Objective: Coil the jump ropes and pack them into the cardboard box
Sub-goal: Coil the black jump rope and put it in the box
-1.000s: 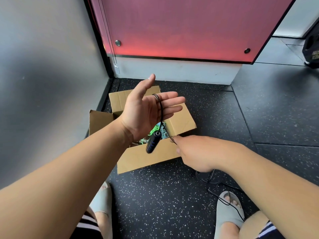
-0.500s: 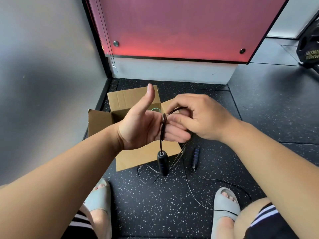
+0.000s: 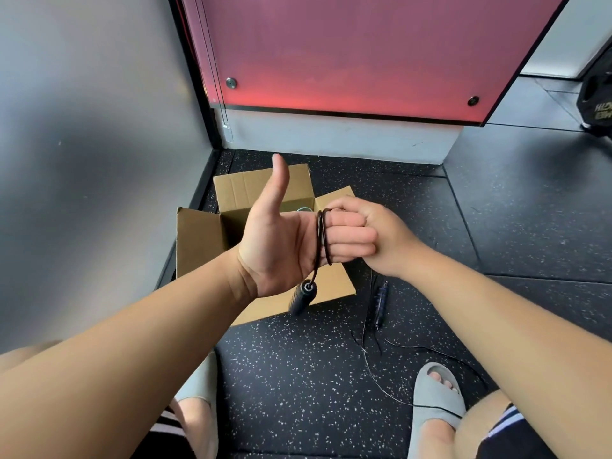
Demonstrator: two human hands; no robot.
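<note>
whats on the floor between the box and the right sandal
In the head view, a dark jump rope handle and loose black cord lie on the speckled floor between the cardboard box and the right sandal.

Left hand [image 3: 281,246] at picture centre, over cardboard box [image 3: 198,240]; thumb toward 12 o'clock, fingers toward 3. Jump rope [image 3: 323,238] wound around those fingers; one handle [image 3: 302,298] hangs at 6 o'clock of palm, before box's near wall. Right hand [image 3: 381,236] at 3 o'clock of left, touching its fingertips. Second handle [image 3: 381,301] on floor [image 3: 298,392] at 5 o'clock of right hand, just beside box. Loose rope runs from there toward 5 o'clock, over right sandal [image 3: 433,392]. Left sandal [image 3: 198,382] at 7 o'clock. Box in corner, wall [image 3: 82,160] at its 9 o'clock.
</note>
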